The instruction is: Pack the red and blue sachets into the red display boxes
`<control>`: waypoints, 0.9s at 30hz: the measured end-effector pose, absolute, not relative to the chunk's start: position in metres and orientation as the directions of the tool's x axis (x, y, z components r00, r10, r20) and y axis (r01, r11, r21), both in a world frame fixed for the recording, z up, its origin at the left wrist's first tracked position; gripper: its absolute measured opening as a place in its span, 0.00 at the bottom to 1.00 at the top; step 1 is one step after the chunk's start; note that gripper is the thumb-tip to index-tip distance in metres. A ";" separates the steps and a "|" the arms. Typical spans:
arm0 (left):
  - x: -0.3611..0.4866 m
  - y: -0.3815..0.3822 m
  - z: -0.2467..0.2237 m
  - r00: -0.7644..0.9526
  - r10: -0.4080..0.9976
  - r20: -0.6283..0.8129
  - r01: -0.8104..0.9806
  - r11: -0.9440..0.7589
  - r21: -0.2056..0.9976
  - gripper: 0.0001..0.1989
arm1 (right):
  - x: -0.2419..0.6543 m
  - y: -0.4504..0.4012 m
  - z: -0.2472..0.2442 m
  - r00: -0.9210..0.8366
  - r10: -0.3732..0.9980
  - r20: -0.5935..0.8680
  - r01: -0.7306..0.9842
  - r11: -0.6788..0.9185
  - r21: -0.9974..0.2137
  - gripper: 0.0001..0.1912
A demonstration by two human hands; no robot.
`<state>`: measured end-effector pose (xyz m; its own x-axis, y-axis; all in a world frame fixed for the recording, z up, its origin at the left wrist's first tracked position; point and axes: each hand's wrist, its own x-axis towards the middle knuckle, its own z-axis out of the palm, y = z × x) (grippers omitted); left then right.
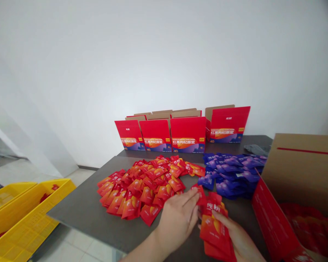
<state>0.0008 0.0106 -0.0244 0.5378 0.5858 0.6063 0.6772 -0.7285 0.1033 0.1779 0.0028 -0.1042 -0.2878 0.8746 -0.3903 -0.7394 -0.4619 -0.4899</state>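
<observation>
My right hand (236, 234) is closed around a small stack of red sachets (214, 229), thumb on top, at the lower right. Just left of it, my left hand (177, 216) pinches a red sachet (201, 196) at the stack's upper edge; its fingertips are partly hidden. A wide pile of red-orange sachets (147, 182) spreads on the dark table beyond my left hand. Farther back on the right lies a heap of blue-purple sachets (232, 173). Beside my right hand stands an open carton (276, 222) with red sachets inside.
Several open red printed cartons (155, 136) stand in rows along the back of the grey table (90, 203), against a white wall. A grey cloth-like item (255, 150) lies behind the blue sachets. Yellow crates (30, 222) holding some red items are at the left, below table height.
</observation>
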 end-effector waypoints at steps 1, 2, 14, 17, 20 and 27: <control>0.006 0.005 -0.028 0.560 0.542 0.626 0.642 -0.762 0.086 0.17 | 0.179 0.005 -0.105 -0.289 0.882 -0.371 -0.732 -0.454 -0.509 0.10; 0.012 0.001 -0.035 0.580 0.493 0.648 0.608 -0.792 0.058 0.17 | 0.181 0.008 -0.106 -0.292 0.888 -0.356 -0.724 -0.449 -0.524 0.10; 0.009 0.012 -0.049 0.676 0.588 0.444 0.435 -0.805 0.403 0.16 | 0.183 -0.001 -0.108 -0.320 0.864 -0.389 -0.716 -0.489 -0.497 0.11; -0.005 0.047 -0.027 0.546 0.788 0.284 0.782 -0.601 0.165 0.14 | 0.184 -0.003 -0.108 -0.315 0.833 -0.454 -0.731 -0.518 -0.444 0.11; -0.012 0.078 -0.030 0.449 0.869 0.208 0.893 -0.431 -0.127 0.22 | 0.186 -0.002 -0.108 -0.346 0.818 -0.459 -0.720 -0.545 -0.429 0.12; -0.005 0.085 -0.038 0.504 0.843 0.188 0.862 -0.477 -0.172 0.08 | 0.186 -0.005 -0.104 -0.362 0.821 -0.442 -0.675 -0.558 -0.483 0.13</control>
<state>-0.0049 0.0846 -0.0383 0.5036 0.8432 0.1882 0.8622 -0.4766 -0.1719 0.1859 -0.0048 -0.1041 -0.3619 0.8208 -0.4420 -0.6750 -0.5577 -0.4830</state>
